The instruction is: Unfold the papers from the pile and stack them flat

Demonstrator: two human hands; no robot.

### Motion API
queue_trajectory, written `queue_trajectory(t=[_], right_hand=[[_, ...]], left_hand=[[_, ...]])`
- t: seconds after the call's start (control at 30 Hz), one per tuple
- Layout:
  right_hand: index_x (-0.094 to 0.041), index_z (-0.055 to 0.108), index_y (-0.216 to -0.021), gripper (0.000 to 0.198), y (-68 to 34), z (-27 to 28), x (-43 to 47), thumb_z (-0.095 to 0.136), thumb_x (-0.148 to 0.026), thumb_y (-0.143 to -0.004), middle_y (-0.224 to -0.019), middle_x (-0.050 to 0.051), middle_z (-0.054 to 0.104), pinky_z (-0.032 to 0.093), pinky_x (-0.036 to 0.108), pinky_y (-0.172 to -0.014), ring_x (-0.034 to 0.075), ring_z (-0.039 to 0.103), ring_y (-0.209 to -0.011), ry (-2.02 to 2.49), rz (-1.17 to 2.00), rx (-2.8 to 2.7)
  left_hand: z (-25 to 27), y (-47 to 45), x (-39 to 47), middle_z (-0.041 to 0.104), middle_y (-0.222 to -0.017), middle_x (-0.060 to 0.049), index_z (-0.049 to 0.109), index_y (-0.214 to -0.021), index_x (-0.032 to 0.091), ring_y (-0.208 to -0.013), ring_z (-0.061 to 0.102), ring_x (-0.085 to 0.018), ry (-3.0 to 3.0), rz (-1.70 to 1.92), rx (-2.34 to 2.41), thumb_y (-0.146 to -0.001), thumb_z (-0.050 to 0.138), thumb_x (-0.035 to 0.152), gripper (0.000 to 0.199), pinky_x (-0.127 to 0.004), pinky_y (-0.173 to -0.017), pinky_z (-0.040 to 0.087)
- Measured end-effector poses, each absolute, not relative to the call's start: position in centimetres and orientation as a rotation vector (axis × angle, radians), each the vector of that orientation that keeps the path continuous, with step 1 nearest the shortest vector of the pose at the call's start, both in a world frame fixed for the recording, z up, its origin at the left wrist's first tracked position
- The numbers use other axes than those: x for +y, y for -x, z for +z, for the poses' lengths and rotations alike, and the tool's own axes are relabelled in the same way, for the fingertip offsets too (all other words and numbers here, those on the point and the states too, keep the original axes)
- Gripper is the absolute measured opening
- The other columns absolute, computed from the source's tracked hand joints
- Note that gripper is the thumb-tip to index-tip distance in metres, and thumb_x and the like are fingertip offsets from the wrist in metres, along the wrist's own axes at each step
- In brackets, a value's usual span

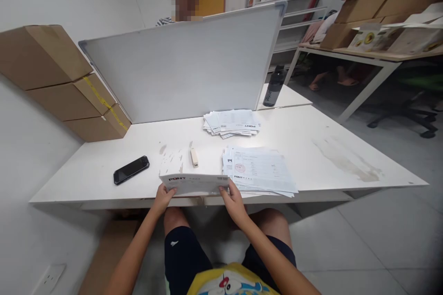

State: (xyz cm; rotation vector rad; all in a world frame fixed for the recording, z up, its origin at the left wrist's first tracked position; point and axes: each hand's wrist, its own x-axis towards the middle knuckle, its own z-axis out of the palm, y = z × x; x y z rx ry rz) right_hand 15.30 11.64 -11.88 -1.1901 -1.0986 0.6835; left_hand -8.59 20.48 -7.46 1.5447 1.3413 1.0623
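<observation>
Far left: stacked cardboard boxes [65, 83] lean against the wall, yellow tape on the middle one, lowest box touching the back left corner of the white table [328, 147]. A wall socket [50, 278] sits low at the bottom left.

On the table, left part: black phone [131, 169] lying flat, screen dark, well apart from the papers. Just right of it, a few scuffed marks in the surface, then a small beige stapler [194, 157] lying lengthwise.

At the near edge, centre: the seated person holds a folded paper form [194, 184] with red "PONY" print. Left hand [163, 197] is closed on its left end, thumb on top; right hand [232, 199] is closed on its right end, fingers curled under. The form rests at the table's edge, between the two hands.

Just right of the form, touching the right hand's side: a loose stack of printed forms [263, 170], one with a red stamp. Further back, a second, smaller pile of forms [232, 123] near the upright whiteboard [183, 69] that stands across the table as a divider.

Behind the divider another person, head only visible. Right of the board, a dark bottle [274, 86]. Far right: a second table [367, 57] bearing cartons, and an office chair base [404, 117] on the floor.
</observation>
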Motion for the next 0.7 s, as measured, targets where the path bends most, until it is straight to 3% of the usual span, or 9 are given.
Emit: queue_trajectory(t=[0.13, 0.27, 0.4, 0.53, 0.7], right_hand=[[-0.022, 0.062, -0.104, 0.026, -16.0, -11.4, 9.5, 0.047, -0.039, -0.09, -0.1, 0.007, 0.067, 0.048, 0.036, -0.088, 0.024, 0.059, -0.098, 1.233, 0.776, -1.144], [-0.02, 0.061, -0.108, 0.03, -16.7, -10.6, 8.1, 0.049, -0.039, -0.088, -0.107, 0.009, 0.066, 0.048, 0.036, -0.089, 0.025, 0.06, -0.1, 1.284, 0.936, -1.143], [-0.021, 0.054, -0.123, 0.043, -17.0, -11.6, 9.5, 0.051, -0.033, -0.082, -0.117, 0.01, 0.063, 0.05, 0.039, -0.088, 0.026, 0.06, -0.107, 1.279, 1.033, -1.068], [-0.025, 0.041, -0.138, 0.061, -17.6, -12.4, 13.3, 0.05, -0.026, -0.078, -0.126, 0.009, 0.058, 0.048, 0.042, -0.093, 0.024, 0.057, -0.113, 1.382, 0.962, -1.153], [-0.018, 0.038, -0.14, 0.066, -18.4, -11.6, 19.0, 0.048, -0.018, -0.075, -0.136, 0.014, 0.049, 0.04, 0.046, -0.103, 0.026, 0.048, -0.124, 1.573, 0.834, -1.312]], left_hand=[[-6.9, 11.0, 17.8, 0.074, -0.097, -0.012, 0.071, -0.091, 0.017, -0.103, 0.065, -0.034, -1.537, 0.973, 1.302, -0.066, 0.07, 0.048, 0.04, -0.047, -0.094, 0.049], [-8.3, 12.5, 15.3, 0.071, -0.109, -0.012, 0.066, -0.108, 0.017, -0.106, 0.064, -0.033, -1.435, 0.863, 1.197, -0.07, 0.07, 0.048, 0.049, -0.045, -0.093, 0.049], [-9.8, 11.4, 15.1, 0.071, -0.107, -0.011, 0.049, -0.132, 0.019, -0.096, 0.068, -0.029, -1.352, 0.8, 1.16, -0.078, 0.062, 0.05, 0.064, -0.042, -0.084, 0.053], [-9.1, 10.4, 18.7, 0.072, -0.101, -0.009, 0.032, -0.146, 0.021, -0.092, 0.068, -0.027, -1.619, 0.777, 1.435, -0.08, 0.059, 0.042, 0.074, -0.036, -0.079, 0.051], [-8.4, 9.5, 24.8, 0.069, -0.084, -0.004, 0.049, -0.136, 0.025, -0.082, 0.065, -0.024, -2.207, 0.472, 1.646, -0.085, 0.05, 0.032, 0.052, -0.031, -0.074, 0.046]])
